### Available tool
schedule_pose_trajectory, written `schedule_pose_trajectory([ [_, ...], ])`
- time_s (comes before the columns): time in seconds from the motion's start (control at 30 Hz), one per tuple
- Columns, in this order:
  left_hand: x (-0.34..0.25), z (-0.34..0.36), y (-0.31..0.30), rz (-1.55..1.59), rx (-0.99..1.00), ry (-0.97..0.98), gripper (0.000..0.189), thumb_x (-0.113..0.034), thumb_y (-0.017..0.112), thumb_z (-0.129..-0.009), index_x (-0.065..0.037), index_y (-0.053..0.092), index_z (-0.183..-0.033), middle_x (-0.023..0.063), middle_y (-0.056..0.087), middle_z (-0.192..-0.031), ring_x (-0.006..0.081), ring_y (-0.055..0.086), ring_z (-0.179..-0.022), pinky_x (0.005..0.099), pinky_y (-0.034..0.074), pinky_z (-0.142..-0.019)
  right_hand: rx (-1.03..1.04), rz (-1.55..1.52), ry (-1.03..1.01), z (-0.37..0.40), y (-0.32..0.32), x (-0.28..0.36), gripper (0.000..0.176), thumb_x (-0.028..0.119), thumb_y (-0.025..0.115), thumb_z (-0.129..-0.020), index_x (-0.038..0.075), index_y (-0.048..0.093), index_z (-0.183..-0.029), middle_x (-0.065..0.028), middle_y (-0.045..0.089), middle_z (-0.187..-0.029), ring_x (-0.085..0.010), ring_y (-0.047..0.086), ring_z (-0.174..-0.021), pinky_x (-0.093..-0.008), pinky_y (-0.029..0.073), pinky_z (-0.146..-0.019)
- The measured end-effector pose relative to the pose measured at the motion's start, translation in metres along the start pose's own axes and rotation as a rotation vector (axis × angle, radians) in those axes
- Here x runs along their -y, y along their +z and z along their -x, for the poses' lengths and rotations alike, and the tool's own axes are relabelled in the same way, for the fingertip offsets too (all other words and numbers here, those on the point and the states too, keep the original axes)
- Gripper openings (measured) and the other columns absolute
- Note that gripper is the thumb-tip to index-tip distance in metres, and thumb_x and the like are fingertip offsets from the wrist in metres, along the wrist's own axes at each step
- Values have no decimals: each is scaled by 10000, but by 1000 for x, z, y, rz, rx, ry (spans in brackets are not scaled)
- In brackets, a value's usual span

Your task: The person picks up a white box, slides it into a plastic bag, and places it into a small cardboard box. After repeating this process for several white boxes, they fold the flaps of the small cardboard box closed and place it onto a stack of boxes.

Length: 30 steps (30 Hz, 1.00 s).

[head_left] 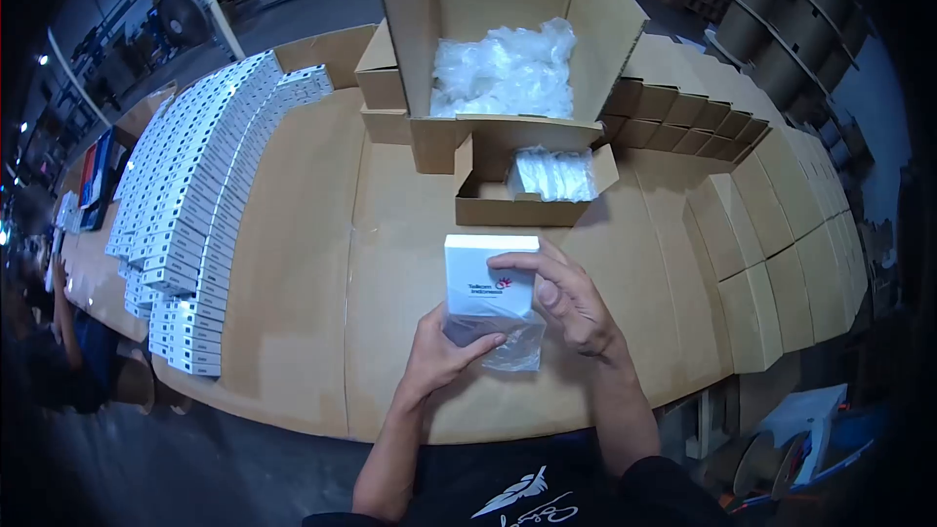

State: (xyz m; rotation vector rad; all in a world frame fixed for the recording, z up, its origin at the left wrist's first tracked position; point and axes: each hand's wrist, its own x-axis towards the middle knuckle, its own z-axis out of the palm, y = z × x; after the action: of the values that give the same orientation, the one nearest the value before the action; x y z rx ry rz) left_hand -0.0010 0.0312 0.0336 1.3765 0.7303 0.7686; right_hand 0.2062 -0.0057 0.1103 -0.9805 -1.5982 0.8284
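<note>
A small white box (491,278) with printed lettering and a red logo is in front of me, its lower part inside a clear plastic bag (514,351). My left hand (441,353) grips the bag around the bottom of the box, thumb across the front. At the box's upper right side is my right hand (571,303), closed on it with the index finger lying across the printed face. Just beyond, an open brown carton (517,212) holds several bagged white boxes (551,176) standing at its right end.
Behind the carton stands a large open cardboard box (605,20) full of clear plastic bags (503,68). Stacked white boxes (195,195) line the left of the cardboard-covered table (303,263). Brown cartons (771,244) fill the right side. Another person's arm (66,307) shows at far left.
</note>
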Motion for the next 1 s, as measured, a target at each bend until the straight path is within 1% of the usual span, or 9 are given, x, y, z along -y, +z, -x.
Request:
schedule_pose_trajectory([
  [0.1,6,-2,-2,-13,-11,5,503,-94,888,-810,57,653,-1229,130,746,-1124,186,706,-1035,343,555,-950,8,-57,27,1,-2,-2,595,443,430,-1062,-29,628,-1364,-216,572,-1215,-322,587,-1166,-397,438,-1045],
  [0.2,6,-2,-6,-61,9,-39,473,-99,891,-809,51,668,-1197,123,755,-1088,182,712,-1005,340,560,-929,-26,-114,48,6,-1,-9,600,434,431,-1063,-41,618,-1378,-217,558,-1242,-318,576,-1202,-400,428,-1066],
  [0.33,1,-1,-6,-86,27,-86,430,-104,893,-808,47,686,-1154,117,763,-1041,181,721,-961,335,567,-897,-227,-232,-35,3,5,-8,575,384,443,-1065,-41,581,-1427,-209,518,-1341,-305,539,-1282,-395,400,-1113],
  [0.43,-4,-2,-3,-95,20,-25,417,-103,893,-810,47,690,-1142,117,763,-1037,177,720,-950,331,570,-883,-205,-272,-7,6,3,-17,573,351,442,-1061,-53,552,-1453,-204,505,-1381,-296,515,-1321,-392,366,-1147],
  [0.53,-1,-1,-5,-55,20,-109,419,-105,896,-806,43,690,-1139,120,761,-1048,171,715,-955,332,570,-881,-219,-326,11,10,6,-19,581,346,449,-1055,-67,547,-1452,-208,501,-1411,-290,504,-1334,-386,349,-1161],
  [0.6,3,-3,-4,-41,-6,-96,421,-106,899,-802,39,691,-1138,121,760,-1050,171,714,-957,334,569,-881,-243,-352,34,16,4,-20,583,348,454,-1054,-70,548,-1449,-209,499,-1419,-290,503,-1336,-385,350,-1160],
  [0.73,5,-2,-6,-112,-38,-74,438,-106,902,-796,37,687,-1149,120,758,-1051,178,713,-965,335,566,-890,-272,-284,72,26,-2,-25,572,355,440,-1056,-80,595,-1395,-207,544,-1363,-290,538,-1302,-382,387,-1129],
  [0.77,4,-2,-6,-103,-33,-72,444,-103,899,-798,39,682,-1158,120,757,-1058,178,711,-973,335,564,-896,-326,-315,72,25,1,-24,555,356,427,-1065,-77,640,-1338,-211,581,-1300,-294,580,-1248,-380,422,-1094],
  [1.0,2,-6,1,-21,9,-17,488,-86,887,-808,44,651,-1215,121,743,-1111,173,696,-1026,333,554,-931,-273,-88,146,20,-3,-4,501,327,432,-1081,-67,705,-1225,-191,646,-1183,-279,647,-1113,-365,480,-1004],
])
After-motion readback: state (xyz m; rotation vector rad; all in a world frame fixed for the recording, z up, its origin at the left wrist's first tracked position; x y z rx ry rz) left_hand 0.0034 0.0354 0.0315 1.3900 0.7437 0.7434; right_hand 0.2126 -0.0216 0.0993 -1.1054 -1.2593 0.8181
